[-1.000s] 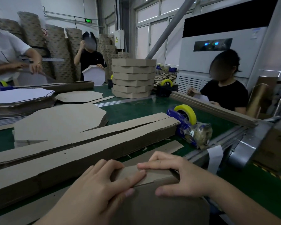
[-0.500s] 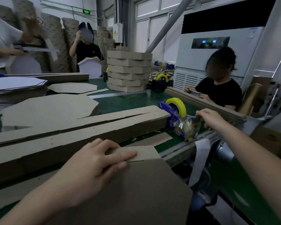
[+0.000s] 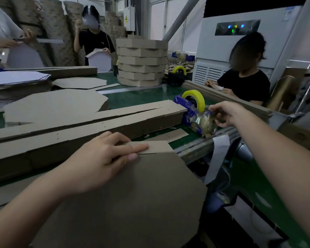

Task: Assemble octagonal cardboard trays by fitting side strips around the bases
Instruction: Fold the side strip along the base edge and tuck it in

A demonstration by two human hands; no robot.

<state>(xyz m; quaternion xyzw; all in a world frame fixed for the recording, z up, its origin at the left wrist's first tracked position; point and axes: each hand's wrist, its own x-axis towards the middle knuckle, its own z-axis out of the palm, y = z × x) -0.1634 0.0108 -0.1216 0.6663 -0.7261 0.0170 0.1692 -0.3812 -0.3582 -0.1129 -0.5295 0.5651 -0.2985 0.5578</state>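
While the octagonal tray [image 3: 132,203] is lying nearest, on the near side of the tape dispenser [image 3: 191,111], the left hand [image 3: 104,161] is pressing straight fingers on the side strip [image 3: 150,146] overlap at the tray's far edge. That seam is wanting firm, flush pressure until it is taped. Beyond, the right hand [image 3: 225,113] is curling its fingers at the dispenser's front; whether it is pinching anything I cannot tell.

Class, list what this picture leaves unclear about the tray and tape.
Head view: side strip's joint, covered by the left hand.
Head view: what the right hand pinches at the tape dispenser; too blurred.
Head view: tray's near edge, cut off by the frame.
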